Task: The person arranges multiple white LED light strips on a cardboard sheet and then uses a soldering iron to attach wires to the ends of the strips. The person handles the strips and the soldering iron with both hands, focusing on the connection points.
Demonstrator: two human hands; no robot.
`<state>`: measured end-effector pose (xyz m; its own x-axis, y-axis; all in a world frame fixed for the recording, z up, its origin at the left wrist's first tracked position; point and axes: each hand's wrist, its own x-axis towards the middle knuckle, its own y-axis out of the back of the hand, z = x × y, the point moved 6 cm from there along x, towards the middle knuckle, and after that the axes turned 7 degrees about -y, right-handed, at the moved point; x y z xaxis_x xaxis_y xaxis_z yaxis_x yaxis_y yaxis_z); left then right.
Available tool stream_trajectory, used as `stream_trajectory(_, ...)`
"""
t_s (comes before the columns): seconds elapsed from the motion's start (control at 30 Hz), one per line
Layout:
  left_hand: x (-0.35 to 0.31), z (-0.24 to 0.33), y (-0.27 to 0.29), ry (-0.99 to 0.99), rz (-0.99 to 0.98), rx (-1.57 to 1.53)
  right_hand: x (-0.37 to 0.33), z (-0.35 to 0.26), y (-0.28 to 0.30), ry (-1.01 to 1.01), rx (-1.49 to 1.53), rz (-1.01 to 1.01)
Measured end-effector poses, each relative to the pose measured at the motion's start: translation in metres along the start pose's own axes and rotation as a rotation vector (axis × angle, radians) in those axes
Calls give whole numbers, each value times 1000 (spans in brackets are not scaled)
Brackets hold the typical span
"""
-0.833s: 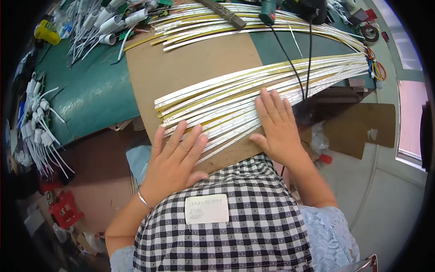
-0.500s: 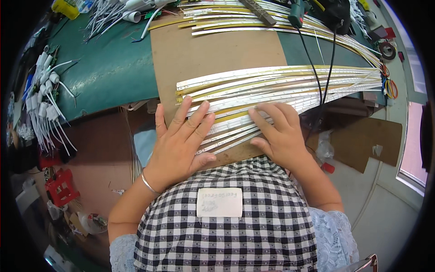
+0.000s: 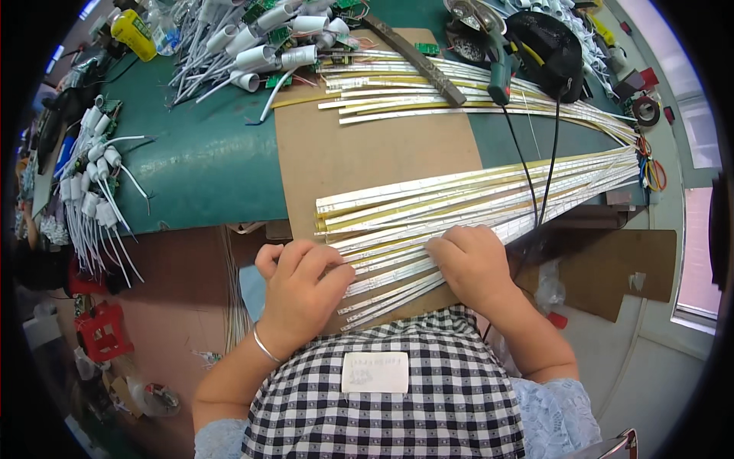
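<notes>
A fan of long, thin LED strips, white and yellow, lies across a brown board in front of me. The strips spread apart at their left ends and come together at the right, where coloured wires hang. My left hand is closed, its fingers bent at the left ends of the nearer strips; the fingertips are partly hidden. Farther right along the same strips rests my right hand, closed, with curled fingers on them. Its fingertips are out of sight under the hand.
Beyond lies a second bundle of strips with a dark bar across it. Black cords run down over the near strips from a green-handled tool. White cylindrical parts with wires and more such parts are heaped on the green tabletop.
My view has tilted up, so everything sits lower in the picture. The left hand's spread fingers have curled in at the strip ends. My right hand's fingers have closed more tightly.
</notes>
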<state>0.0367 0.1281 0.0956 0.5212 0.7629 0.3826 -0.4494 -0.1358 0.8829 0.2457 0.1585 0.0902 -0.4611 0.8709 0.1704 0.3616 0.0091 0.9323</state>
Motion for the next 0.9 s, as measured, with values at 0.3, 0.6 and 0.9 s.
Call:
stream_trajectory(0.3, -1, -7, -3, 109, 29, -45, 3, 3, -5, -9, 33, 38)
stream_trajectory(0.6, -1, -9, -4, 121, 35, 37, 6, -1, -2, 19, -10, 1)
stream_trajectory(0.9, 1, -8, -3, 149, -23, 5, 5, -2, 0, 113, -11, 7)
